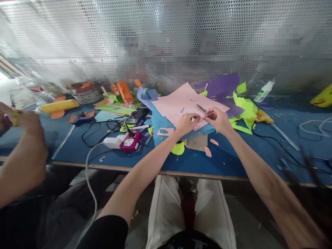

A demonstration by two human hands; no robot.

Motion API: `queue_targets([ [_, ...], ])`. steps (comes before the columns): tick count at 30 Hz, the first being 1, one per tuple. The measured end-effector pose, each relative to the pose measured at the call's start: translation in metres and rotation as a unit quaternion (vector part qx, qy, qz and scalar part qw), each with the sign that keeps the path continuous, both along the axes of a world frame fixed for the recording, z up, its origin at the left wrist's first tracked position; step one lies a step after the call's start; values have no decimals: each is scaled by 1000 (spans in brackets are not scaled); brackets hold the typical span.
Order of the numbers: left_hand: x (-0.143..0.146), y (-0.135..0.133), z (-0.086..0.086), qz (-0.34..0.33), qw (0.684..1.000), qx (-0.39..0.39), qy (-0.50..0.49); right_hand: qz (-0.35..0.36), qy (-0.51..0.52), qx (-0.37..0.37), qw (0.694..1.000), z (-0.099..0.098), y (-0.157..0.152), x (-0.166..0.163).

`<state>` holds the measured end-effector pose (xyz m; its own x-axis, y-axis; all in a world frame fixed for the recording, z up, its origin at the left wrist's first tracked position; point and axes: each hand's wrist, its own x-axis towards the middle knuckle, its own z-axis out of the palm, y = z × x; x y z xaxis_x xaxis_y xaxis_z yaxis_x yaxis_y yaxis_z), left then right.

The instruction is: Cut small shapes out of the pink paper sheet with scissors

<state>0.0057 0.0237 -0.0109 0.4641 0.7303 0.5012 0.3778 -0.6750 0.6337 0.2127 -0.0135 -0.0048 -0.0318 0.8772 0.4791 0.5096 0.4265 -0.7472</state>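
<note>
My left hand and my right hand meet over the pink paper sheet, fingertips pinched close together. Whatever sits between the fingers is too small to make out. A dark pointed metal blade, like one of a pair of scissors, shows just beyond my right fingers; its other end is hidden, and I cannot tell if the hand touches it. Under the pink sheet lies blue paper. A pink scrap with a cut-out hole rests left of my left hand.
Nearby lie a purple sheet, lime paper, a brown piece and pink scraps. Glue guns trail cables. A magenta power adapter has a white cord. At left is another person's arm. A glue bottle stands behind.
</note>
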Motion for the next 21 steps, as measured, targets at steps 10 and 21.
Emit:
queue_targets([
  [10,0,0,2,-27,999,-19,3,-2,-18,-5,1000,0,1,-1],
  [21,1,-9,1,-39,996,-72,-30,-18,26,-15,999,1,2,-6],
])
